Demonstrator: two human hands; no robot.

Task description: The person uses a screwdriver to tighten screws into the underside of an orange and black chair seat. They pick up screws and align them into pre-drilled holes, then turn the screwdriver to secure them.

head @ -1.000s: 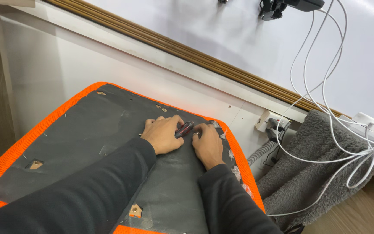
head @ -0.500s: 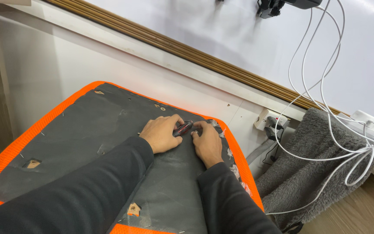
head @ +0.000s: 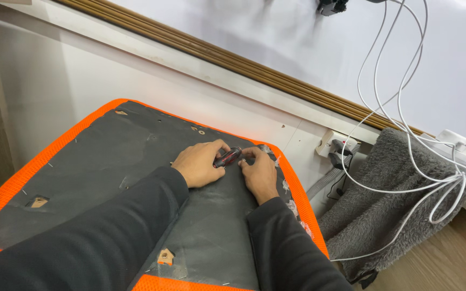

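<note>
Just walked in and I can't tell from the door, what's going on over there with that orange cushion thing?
A person in dark sleeves leans over an upturned seat pad with orange mesh edging and a dark grey underside. The left hand grips a small red and black tool against the fabric near the far edge, and the right hand presses down beside it. A grey fleece blanket and white cables lie to the right.

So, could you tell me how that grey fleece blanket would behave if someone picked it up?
The grey blanket is probably floppy: it sags in folds. It looks fluffy, so likely light and grippy. The white cables lying across it might snag.
</note>
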